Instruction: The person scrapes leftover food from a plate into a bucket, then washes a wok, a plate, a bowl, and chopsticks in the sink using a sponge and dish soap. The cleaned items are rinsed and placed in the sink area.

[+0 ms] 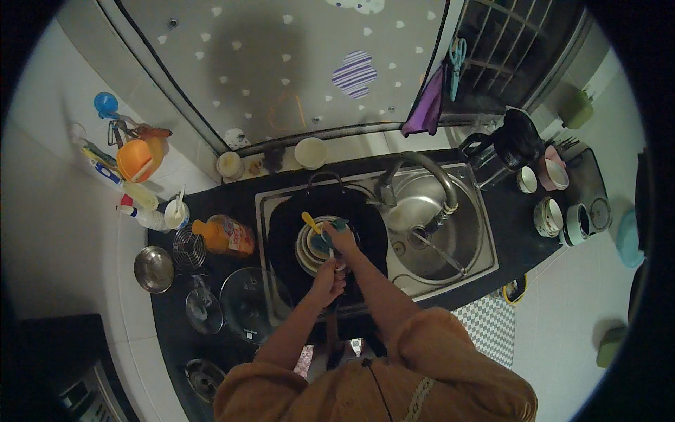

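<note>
A large black wok (285, 227) fills the left basin, and a nest of pale bowls (301, 253) sits inside it. Over the bowls, my right hand (341, 240) grips a dark green scouring pad (339, 225). Just below it, my left hand (328, 282) is closed on the end of a slim, pale utensil (331, 253), whose far end runs up under the right hand. Its exact kind is hard to make out. A yellow spoon (311, 221) leans out of the bowls beside my right fingers.
Right of the wok is a round steel basin (422, 195) under a curved faucet (430, 161). An orange detergent bottle (227, 236) and a glass lid (253, 303) lie at left. Stacked bowls (548, 216) and a black-lidded pitcher (506, 145) stand at right.
</note>
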Demonstrator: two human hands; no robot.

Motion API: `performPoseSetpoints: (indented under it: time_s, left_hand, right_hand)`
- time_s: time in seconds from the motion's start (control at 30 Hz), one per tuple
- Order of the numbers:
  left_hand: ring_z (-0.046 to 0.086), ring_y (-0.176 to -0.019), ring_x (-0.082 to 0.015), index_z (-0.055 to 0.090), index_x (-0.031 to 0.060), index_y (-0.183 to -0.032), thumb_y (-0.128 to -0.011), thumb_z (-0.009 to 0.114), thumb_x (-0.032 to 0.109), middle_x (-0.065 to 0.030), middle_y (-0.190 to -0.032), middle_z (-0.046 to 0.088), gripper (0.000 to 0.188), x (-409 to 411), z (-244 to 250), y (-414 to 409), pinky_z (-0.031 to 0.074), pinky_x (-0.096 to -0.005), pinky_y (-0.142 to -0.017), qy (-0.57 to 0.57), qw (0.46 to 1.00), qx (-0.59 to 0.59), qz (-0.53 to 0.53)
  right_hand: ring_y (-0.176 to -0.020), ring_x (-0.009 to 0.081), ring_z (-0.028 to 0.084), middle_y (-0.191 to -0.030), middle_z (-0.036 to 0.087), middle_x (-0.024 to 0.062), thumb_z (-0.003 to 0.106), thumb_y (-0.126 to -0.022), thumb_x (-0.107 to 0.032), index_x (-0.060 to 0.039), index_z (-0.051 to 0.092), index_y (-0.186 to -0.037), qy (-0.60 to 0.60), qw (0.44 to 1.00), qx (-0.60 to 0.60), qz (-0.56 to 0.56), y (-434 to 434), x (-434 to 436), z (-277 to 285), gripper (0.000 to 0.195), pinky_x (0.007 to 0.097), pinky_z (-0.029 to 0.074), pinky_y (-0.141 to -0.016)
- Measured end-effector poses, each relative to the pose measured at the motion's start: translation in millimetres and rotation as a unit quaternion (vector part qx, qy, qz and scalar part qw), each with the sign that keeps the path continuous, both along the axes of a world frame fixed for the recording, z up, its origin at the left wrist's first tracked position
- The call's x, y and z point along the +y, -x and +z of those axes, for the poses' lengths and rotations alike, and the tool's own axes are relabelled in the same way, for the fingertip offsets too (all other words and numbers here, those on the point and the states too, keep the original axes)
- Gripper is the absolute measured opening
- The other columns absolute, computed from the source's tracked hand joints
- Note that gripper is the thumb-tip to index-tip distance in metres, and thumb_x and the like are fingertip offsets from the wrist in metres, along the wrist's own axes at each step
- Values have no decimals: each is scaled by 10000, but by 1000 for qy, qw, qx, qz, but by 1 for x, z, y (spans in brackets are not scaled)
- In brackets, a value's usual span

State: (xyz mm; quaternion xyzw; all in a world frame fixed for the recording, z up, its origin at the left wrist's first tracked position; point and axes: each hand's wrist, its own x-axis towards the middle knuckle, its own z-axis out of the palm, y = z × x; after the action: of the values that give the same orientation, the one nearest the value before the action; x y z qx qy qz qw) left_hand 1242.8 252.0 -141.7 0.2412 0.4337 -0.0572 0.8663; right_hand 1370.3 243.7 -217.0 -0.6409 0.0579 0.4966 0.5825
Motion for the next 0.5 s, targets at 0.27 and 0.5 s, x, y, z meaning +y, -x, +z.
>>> performPoseSetpoints:
  time_s: [0.27,0.5]
  left_hand:
    - [226,-386,-74,369,170,-715,-944,331,273,60,-517,273,254,2,-4,-4,169,-240,-356,-46,995,43,-72]
    - [229,-387,-68,372,175,-720,-942,345,308,58,-520,301,260,3,-2,4,173,-237,-354,-9,998,10,-56]
  right_hand:
    - [-922,196,572,-1031,591,109,657,-780,-204,-7,542,-1099,-14,999,-23,-46,13,-13,-49,392,349,458,-799]
    - [-879,199,577,-966,609,98,623,-816,-321,9,587,-1048,-26,997,-76,13,8,-11,1,406,369,451,-735]
